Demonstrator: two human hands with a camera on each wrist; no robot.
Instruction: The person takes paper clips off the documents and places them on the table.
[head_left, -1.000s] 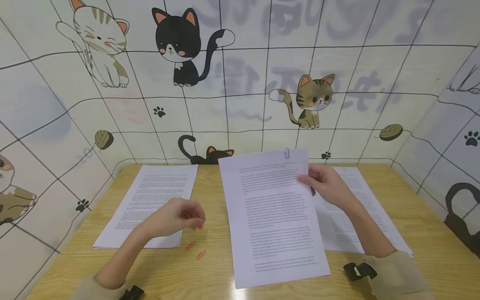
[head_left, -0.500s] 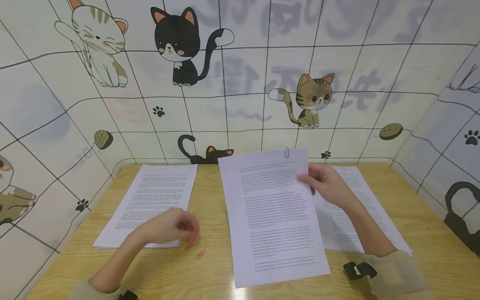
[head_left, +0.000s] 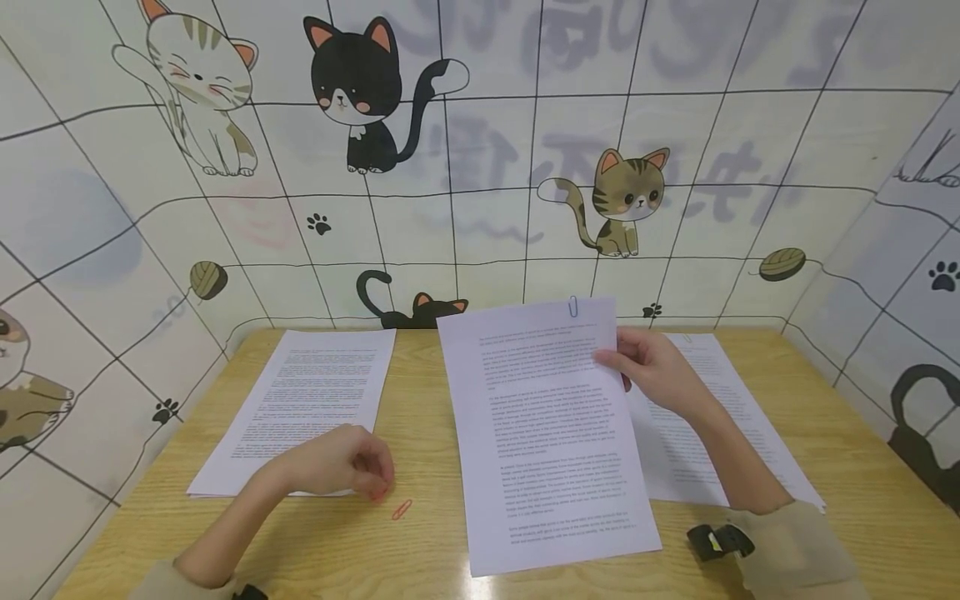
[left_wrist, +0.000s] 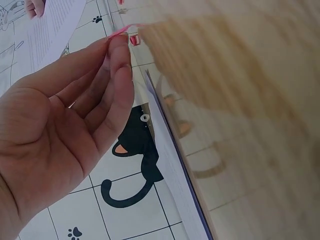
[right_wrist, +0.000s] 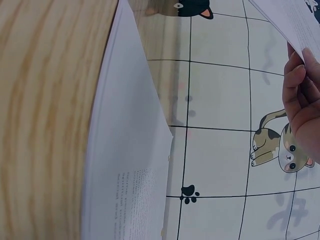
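In the head view my left hand [head_left: 341, 462] is low over the table, left of centre, its thumb and fingertips together. Between those fingertips, the left wrist view shows a thin pinkish-red paper clip [left_wrist: 123, 31]. Just right of this hand a second red paper clip [head_left: 402, 509] lies on the table. My right hand [head_left: 652, 367] grips the right edge of a printed paper [head_left: 551, 442], thumb in front and fingers behind. The paper is raised and tilted towards me, with a blue paper clip [head_left: 573, 307] on its top edge.
A stack of printed sheets [head_left: 300, 400] lies on the wooden table [head_left: 420, 375] at the left, partly behind the left hand. Another printed stack [head_left: 720, 417] with a yellowish clip [head_left: 687, 338] is at the right, partly covered by the raised paper. A cat-patterned wall [head_left: 495, 233] closes the back.
My left hand has come down and slightly left onto one of the two red paper clips, which its fingertips now pinch. The right hand and its paper have stayed in place.
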